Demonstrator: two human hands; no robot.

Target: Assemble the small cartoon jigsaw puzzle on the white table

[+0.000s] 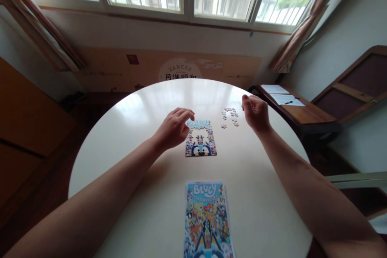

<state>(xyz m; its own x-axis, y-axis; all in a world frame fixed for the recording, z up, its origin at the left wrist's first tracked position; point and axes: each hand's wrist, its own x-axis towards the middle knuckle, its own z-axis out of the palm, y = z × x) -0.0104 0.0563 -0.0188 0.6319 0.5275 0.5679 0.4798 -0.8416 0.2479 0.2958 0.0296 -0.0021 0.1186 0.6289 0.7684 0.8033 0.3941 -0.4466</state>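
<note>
A partly assembled colourful jigsaw puzzle (201,139) lies in the middle of the round white table (151,100), with a bare gap in its centre. My left hand (173,129) hovers at its upper left corner, fingers curled and pressed together over the edge; what they pinch, if anything, is hidden. My right hand (255,113) is raised just right of several loose puzzle pieces (230,116), fingers curled in a pinch, its contents too small to make out. The printed reference picture (208,219) lies at the near edge of the table.
A brown side table (302,115) with white papers (282,94) and a pen stands to the right. A folded wooden frame leans on the right wall. Cardboard with printed characters (181,70) stands under the window behind the table.
</note>
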